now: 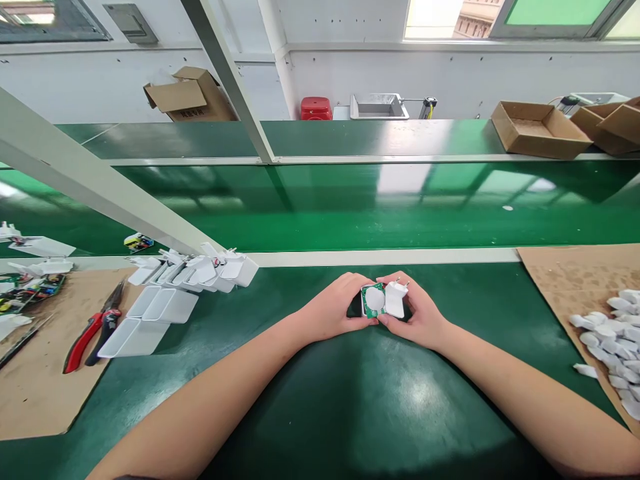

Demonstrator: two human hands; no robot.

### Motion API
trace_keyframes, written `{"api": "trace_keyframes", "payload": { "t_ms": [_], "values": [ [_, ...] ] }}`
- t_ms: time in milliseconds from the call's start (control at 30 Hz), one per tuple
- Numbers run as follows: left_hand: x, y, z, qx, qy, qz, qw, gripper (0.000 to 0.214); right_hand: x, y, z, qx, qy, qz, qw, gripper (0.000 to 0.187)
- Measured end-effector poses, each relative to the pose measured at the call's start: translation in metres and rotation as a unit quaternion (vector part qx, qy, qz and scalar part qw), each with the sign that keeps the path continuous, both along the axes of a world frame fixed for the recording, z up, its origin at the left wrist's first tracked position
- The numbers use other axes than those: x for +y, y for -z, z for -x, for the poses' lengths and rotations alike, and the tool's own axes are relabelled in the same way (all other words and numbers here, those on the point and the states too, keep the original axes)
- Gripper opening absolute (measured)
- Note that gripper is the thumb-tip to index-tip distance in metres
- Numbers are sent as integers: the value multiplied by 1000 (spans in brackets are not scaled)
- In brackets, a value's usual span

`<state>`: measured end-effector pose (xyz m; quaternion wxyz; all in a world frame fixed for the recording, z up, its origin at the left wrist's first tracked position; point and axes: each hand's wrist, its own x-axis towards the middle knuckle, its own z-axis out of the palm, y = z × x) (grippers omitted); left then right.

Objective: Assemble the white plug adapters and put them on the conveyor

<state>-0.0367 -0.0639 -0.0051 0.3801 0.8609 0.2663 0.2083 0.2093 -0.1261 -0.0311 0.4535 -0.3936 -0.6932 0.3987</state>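
Clasping a green circuit board in the left hand and a white plug casing in the right hand, both grips clenched, a person keeps the touching parts together just above the green conveyor counter.

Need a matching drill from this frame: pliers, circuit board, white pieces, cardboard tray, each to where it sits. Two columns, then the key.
Things:
1. Pliers
2. Circuit board
3. White pieces
4. Cardboard tray

Places:
A. Far green bench
B. Right cardboard sheet
C. Between left hand and right hand
D. Left cardboard sheet

Pairs: 1-D, 2-C, 3-B, 4-A
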Motion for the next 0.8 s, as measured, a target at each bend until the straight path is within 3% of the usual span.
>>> {"api": "trace_keyframes", "payload": {
  "t_ms": [800],
  "values": [
    [1, 1, 2, 2, 8, 15, 1000, 56, 0, 1, 0, 17, -11, 21, 1000, 54]
  ]
}}
